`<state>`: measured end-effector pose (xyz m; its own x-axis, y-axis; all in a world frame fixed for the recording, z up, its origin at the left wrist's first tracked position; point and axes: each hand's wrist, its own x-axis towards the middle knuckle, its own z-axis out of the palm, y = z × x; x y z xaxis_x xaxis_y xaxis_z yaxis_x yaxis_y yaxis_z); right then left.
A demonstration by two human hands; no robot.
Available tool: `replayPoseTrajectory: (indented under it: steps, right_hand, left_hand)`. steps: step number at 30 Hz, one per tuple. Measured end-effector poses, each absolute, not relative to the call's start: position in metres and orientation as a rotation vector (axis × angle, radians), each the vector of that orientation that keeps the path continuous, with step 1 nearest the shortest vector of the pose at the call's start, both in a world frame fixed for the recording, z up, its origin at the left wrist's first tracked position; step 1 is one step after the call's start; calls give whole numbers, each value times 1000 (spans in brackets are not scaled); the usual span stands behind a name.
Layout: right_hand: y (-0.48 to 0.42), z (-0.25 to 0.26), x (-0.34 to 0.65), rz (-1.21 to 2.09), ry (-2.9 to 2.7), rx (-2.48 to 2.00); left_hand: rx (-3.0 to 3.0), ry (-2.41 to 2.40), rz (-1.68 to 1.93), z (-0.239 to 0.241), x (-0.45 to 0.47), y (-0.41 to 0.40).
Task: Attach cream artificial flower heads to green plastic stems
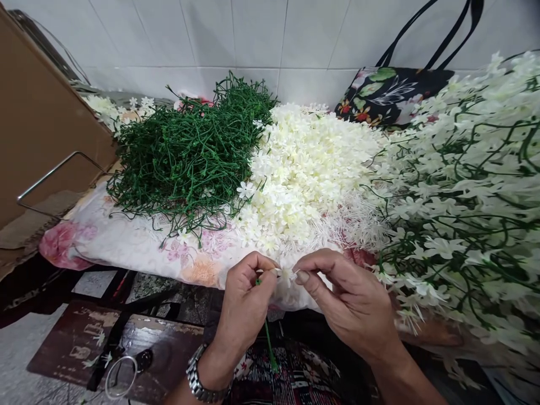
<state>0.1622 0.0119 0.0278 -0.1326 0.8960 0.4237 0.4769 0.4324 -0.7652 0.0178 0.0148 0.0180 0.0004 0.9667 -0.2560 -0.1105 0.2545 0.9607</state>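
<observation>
At the near edge of the cloth, my left hand is closed round a green plastic stem, whose lower end hangs below the palm. Its thumb and forefinger also meet at a small white artificial flower. From the other side my right hand pinches the same flower between thumb and forefinger. The fingertips hide part of the blossom. Just beyond my hands lies a broad heap of loose cream-white blossoms. A tangled pile of green stems rests to its left.
Assembled white flower sprays are heaped high on the right. A black floral bag leans against the tiled wall. At left stand a cardboard box and a bent metal rod. A brown wooden board lies lower left.
</observation>
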Motion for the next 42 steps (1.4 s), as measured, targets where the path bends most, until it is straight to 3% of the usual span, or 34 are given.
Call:
replayPoseTrajectory:
  steps: [23, 42]
  right_hand:
    - [14, 13, 155, 201, -1899, -1047]
    - [4, 13, 149, 343, -1798, -971]
  left_hand:
    - [1070, 1248, 1124, 14, 20, 12]
    - [638, 967, 1252, 13, 27, 9]
